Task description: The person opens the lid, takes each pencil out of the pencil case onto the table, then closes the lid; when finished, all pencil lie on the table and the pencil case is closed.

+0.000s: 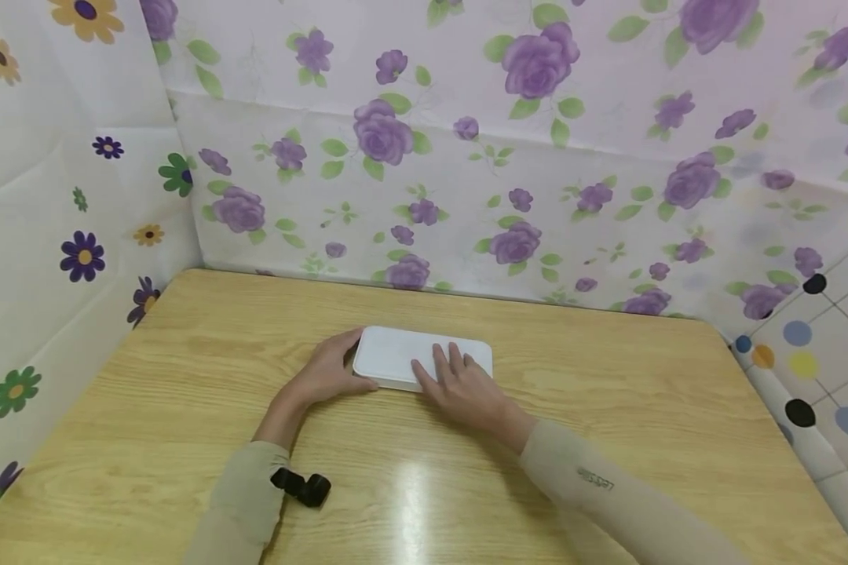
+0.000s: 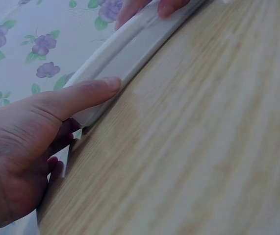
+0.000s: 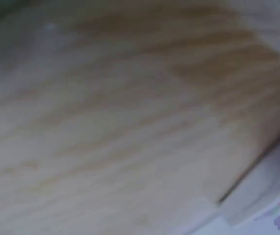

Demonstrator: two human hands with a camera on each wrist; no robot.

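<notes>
A flat white box (image 1: 396, 355) with rounded corners lies on the wooden table, its long side toward me. At its left end, my left hand (image 1: 327, 372) grips it, thumb along the front side and fingers round the back corner. The left wrist view shows that thumb pressed on the box's side wall (image 2: 130, 58), below a raised rim. My right hand (image 1: 468, 395) rests on the right half of the top with its fingers spread and fairly straight. In the right wrist view, only a corner of the box (image 3: 262, 191) appears at the lower right.
The wooden table (image 1: 608, 408) stretches out on both sides of the box. Behind it hangs a white sheet with purple flowers (image 1: 459, 180); patterned sheets also line the left and right sides. A small black device (image 1: 302, 486) sits at my left wrist.
</notes>
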